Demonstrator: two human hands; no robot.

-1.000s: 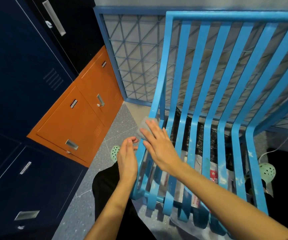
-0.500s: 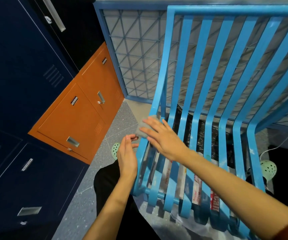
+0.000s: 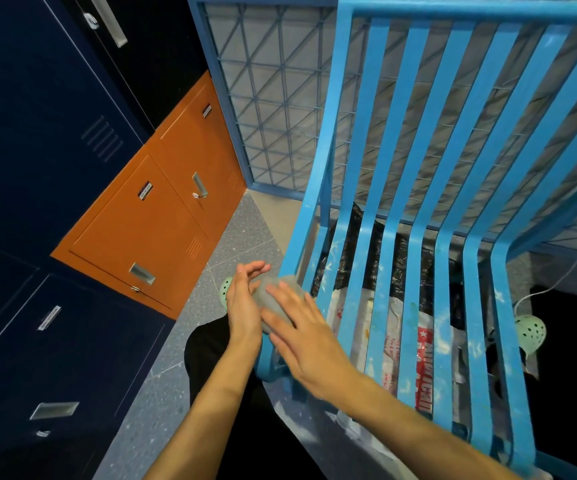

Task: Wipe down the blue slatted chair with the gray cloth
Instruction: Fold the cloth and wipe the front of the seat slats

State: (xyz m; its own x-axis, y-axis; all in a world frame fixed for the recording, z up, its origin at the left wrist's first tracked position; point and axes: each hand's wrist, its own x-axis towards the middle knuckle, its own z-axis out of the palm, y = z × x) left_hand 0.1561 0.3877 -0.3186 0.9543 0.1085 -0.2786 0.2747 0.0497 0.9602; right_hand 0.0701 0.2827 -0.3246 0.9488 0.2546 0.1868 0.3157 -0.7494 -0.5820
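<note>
Together, left hand (image 3: 243,306) and right hand (image 3: 304,337) sandwich gray cloth (image 3: 275,292) — beside chair (image 3: 453,9)

no legible txt, bag (image 3: 423,370) print too blurry

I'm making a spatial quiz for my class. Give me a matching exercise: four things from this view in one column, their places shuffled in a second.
Column one
1 gray cloth
2 orange cabinet
3 printed plastic bag
4 wire mesh panel

Column two
A behind the back of the blue slatted chair
B under the seat slats
C at the seat's left front edge
D off to the chair's left

Pairs: 1-C, 2-D, 3-B, 4-A
</note>
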